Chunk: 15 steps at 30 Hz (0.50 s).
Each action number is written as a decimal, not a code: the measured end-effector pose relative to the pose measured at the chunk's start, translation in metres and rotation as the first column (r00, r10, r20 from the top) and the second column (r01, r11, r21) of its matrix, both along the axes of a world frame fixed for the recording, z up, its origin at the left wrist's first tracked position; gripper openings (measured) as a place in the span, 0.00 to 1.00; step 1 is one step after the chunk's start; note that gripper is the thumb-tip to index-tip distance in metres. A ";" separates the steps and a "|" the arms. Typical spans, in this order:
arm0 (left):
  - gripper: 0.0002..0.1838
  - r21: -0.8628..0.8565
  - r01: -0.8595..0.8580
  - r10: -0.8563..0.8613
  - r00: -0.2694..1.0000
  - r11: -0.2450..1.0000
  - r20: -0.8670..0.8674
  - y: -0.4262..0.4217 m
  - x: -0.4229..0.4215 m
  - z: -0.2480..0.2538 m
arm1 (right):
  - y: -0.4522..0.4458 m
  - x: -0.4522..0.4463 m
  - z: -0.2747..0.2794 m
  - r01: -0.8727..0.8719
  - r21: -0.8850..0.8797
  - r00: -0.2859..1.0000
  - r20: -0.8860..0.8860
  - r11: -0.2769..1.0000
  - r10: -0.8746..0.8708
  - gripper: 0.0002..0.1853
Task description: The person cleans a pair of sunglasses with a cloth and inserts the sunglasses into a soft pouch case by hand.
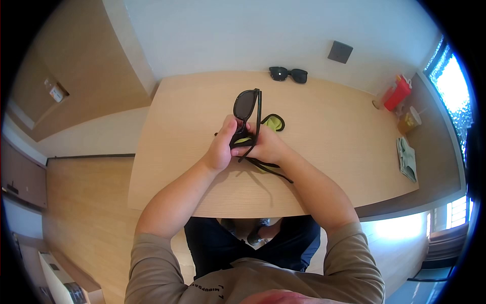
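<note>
Black sunglasses are held upright on their side above the desk, one dark lens raised. My left hand grips them from the left, its thumb near the bridge. My right hand closes on them from the right, around the lower lens and temple arms. Just behind and below the hands lie more black-rimmed pieces with yellow-green lenses; thin black arms stick out beneath my right wrist. Whether these form one pair of glasses is hidden by the hands.
On the wooden desk, another pair of dark sunglasses lies at the back edge. At the right are a red container, a cup and a folded cloth. A grey wall plate is above.
</note>
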<state>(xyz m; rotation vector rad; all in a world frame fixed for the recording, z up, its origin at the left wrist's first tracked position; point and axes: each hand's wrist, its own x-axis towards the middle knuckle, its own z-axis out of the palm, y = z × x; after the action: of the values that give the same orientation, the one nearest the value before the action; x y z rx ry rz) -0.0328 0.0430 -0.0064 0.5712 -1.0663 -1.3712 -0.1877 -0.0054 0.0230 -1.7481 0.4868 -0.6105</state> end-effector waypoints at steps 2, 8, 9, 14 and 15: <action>0.22 -0.016 0.000 0.000 1.000 1.000 0.013 0.001 -0.002 0.004 | 0.000 0.000 0.000 0.000 0.010 1.000 0.001 1.000 0.000 0.26; 0.24 -0.031 -0.001 0.002 1.000 1.000 0.004 -0.001 -0.001 0.001 | 0.001 0.001 0.000 0.025 -0.015 0.999 0.034 1.000 -0.025 0.25; 0.25 -0.034 -0.006 0.006 1.000 0.999 0.006 -0.001 -0.001 0.000 | 0.001 0.002 -0.002 0.027 -0.012 0.999 0.030 1.000 -0.026 0.25; 0.34 -0.027 0.045 -0.043 0.997 0.999 0.061 -0.001 0.004 0.000 | 0.004 0.000 0.001 0.060 -0.007 0.998 0.018 0.998 -0.060 0.23; 0.36 -0.040 0.050 -0.048 0.997 0.998 0.064 -0.001 0.004 -0.001 | 0.005 0.000 0.003 0.064 0.002 0.998 0.020 0.998 -0.064 0.23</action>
<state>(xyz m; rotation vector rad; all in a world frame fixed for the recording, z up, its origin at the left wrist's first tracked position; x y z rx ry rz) -0.0284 0.0415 -0.0076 0.5647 -1.1641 -1.3780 -0.1875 -0.0002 0.0265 -1.7292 0.5307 -0.6725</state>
